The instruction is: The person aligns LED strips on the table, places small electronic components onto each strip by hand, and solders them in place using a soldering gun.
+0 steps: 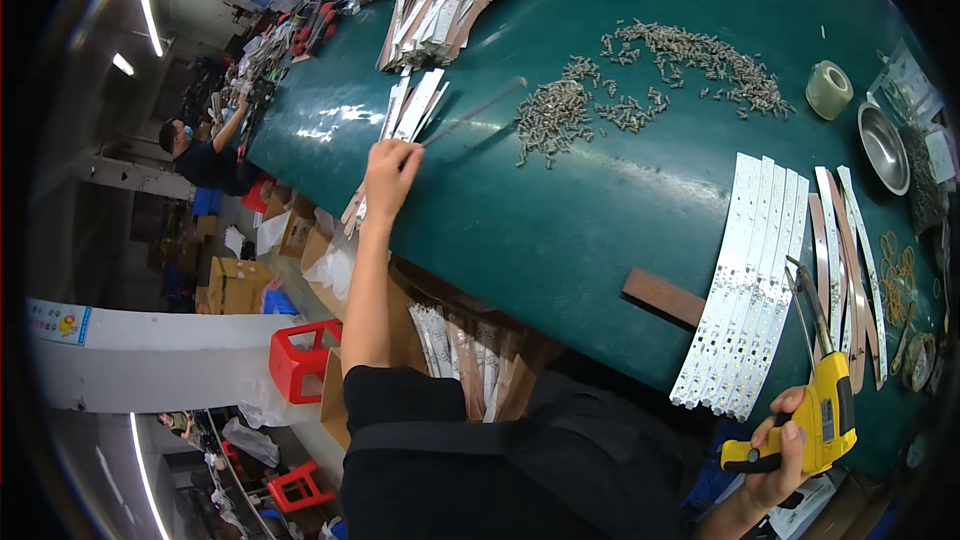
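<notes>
My right hand (780, 455) is wrapped round the grip of a yellow and black soldering gun (828, 410). Its long metal tip points away over a row of white LED strips (745, 285) lying side by side at the right. My left hand (392, 178) is closed in a pinch at the table's left edge, and a long thin strip (475, 112), seen almost edge-on, sticks out from its fingers to the right. Just beyond and partly under that hand lies a small pile of white strips (418, 105).
Heaps of small metal connectors (555, 120) cover the middle of the green table (500, 230). A large strip bundle (455, 0) lies at the back. A brown block (662, 297) touches the LED row. Tape roll (829, 90), metal bowl (883, 148) and rubber bands (897, 265) sit right.
</notes>
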The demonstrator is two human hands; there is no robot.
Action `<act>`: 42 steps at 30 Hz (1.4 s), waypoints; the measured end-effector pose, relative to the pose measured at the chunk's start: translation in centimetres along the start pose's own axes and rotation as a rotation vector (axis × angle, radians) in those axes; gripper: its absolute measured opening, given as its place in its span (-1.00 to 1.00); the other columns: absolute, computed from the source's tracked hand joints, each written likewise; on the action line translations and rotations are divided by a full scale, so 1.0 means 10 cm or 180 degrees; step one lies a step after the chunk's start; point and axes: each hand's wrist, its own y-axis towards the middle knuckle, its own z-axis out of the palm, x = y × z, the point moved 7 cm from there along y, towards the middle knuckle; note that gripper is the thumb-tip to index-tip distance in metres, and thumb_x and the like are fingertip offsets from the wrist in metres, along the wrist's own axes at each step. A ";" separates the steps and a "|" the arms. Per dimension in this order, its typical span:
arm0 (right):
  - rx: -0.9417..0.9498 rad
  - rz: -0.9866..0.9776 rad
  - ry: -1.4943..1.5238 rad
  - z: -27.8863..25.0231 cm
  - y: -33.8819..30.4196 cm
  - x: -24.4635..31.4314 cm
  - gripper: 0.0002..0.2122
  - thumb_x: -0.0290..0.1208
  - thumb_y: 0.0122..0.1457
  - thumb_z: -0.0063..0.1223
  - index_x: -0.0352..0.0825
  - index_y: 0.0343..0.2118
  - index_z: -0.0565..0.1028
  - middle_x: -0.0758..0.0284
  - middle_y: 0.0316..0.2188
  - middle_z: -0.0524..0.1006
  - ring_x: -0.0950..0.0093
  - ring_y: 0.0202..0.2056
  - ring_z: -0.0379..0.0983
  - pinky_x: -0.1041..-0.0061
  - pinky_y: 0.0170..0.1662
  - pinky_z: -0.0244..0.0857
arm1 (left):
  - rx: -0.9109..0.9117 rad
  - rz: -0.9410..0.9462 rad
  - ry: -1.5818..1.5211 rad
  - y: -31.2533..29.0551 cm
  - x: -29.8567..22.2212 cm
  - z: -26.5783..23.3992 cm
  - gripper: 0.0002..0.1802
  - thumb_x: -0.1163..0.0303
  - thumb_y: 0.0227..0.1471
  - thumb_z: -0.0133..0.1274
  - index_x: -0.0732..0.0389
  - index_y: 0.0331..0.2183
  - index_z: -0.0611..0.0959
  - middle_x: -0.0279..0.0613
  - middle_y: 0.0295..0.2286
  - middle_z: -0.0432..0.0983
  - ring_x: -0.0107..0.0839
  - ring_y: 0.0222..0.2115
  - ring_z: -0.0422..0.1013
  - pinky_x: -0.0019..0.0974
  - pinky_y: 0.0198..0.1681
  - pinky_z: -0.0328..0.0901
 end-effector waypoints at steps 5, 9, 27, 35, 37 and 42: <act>-0.0080 -0.0020 -0.0038 -0.03 -0.01 0.01 -0.46 -0.56 0.02 -0.01 -0.52 0.11 0.16 0.11 -0.30 0.34 0.50 -0.27 0.28 0.74 -0.57 0.29 | -0.0655 -0.0764 0.0484 0.00 0.39 -0.07 -0.84 0.38 -0.03 0.13 0.21 -0.36 0.69 -0.14 -0.39 0.50 -0.18 -0.33 0.39 -0.20 -0.22 0.28; -0.0061 0.0041 -0.0003 0.00 -0.01 0.01 -0.47 -0.55 0.02 0.00 -0.54 0.09 0.16 0.11 -0.30 0.34 0.51 -0.29 0.29 0.74 -0.57 0.31 | -0.0637 -0.0697 0.0506 0.18 0.16 0.07 -0.80 0.40 -0.03 0.10 0.16 -0.29 0.69 -0.15 -0.38 0.49 -0.16 -0.31 0.38 -0.18 -0.18 0.27; -0.0319 0.0072 0.0244 -0.11 -0.06 0.15 -0.47 -0.51 0.04 -0.02 -0.62 0.04 0.09 0.12 -0.32 0.28 0.52 -0.27 0.25 0.77 -0.62 0.30 | 0.0295 0.0067 0.0892 2.42 -0.05 1.89 -0.86 0.45 -0.01 -0.07 0.19 -0.39 0.59 -0.05 -0.36 0.50 -0.04 -0.26 0.45 -0.01 -0.24 0.40; -0.0147 0.0134 0.0439 -0.11 -0.01 0.10 -0.49 -0.54 0.04 -0.04 -0.64 0.03 0.09 0.12 -0.31 0.27 0.51 -0.25 0.23 0.76 -0.61 0.31 | 0.0044 0.0060 -0.0689 2.10 -0.89 1.31 -0.84 0.36 -0.02 0.05 0.21 -0.35 0.59 -0.07 -0.49 0.52 -0.20 -0.43 0.49 -0.21 -0.35 0.37; -0.0124 0.0168 0.0445 -0.10 0.00 0.09 -0.48 -0.54 0.03 -0.04 -0.64 0.03 0.08 0.12 -0.31 0.27 0.51 -0.25 0.23 0.76 -0.61 0.31 | 0.0231 0.0248 -0.1333 1.86 -1.27 1.14 -0.80 0.37 -0.05 0.09 0.23 -0.33 0.60 -0.10 -0.53 0.55 -0.34 -0.50 0.50 -0.33 -0.35 0.36; -0.0055 0.0267 0.0531 -0.08 -0.03 0.06 -0.45 -0.55 0.02 -0.03 -0.62 0.07 0.06 0.12 -0.32 0.27 0.51 -0.26 0.23 0.76 -0.60 0.32 | 0.0733 0.0034 -0.1829 1.40 -1.79 0.97 -0.82 0.39 -0.03 0.08 0.24 -0.33 0.57 -0.14 -0.54 0.53 -0.41 -0.51 0.49 -0.39 -0.36 0.36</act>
